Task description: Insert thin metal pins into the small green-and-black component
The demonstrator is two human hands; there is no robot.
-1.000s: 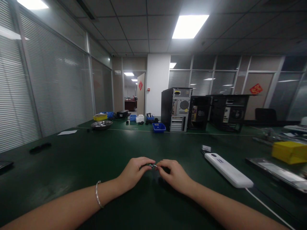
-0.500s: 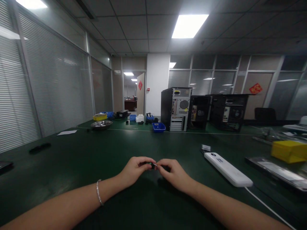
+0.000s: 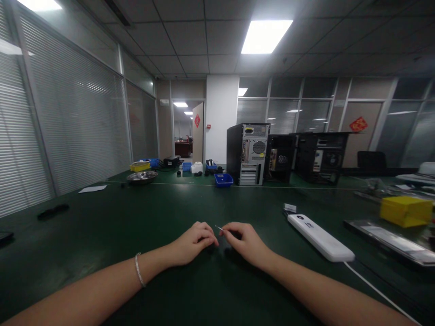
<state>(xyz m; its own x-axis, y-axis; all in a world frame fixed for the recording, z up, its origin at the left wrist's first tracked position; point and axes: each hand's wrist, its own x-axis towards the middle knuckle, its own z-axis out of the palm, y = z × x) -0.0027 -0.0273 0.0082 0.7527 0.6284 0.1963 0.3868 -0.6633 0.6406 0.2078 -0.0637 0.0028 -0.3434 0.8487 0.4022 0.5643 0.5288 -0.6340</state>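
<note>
Two hands at lower centre: left hand (image 3: 192,242) curled, contents hidden; thin pin (image 3: 219,227) pinched by right hand (image 3: 245,242); open green table (image 3: 102,226) around.

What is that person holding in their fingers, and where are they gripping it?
The right hand pinches a thin metal pin at its near end; the tip pokes out toward the left hand. The left hand is curled shut; what it holds, if anything, cannot be told.
</note>
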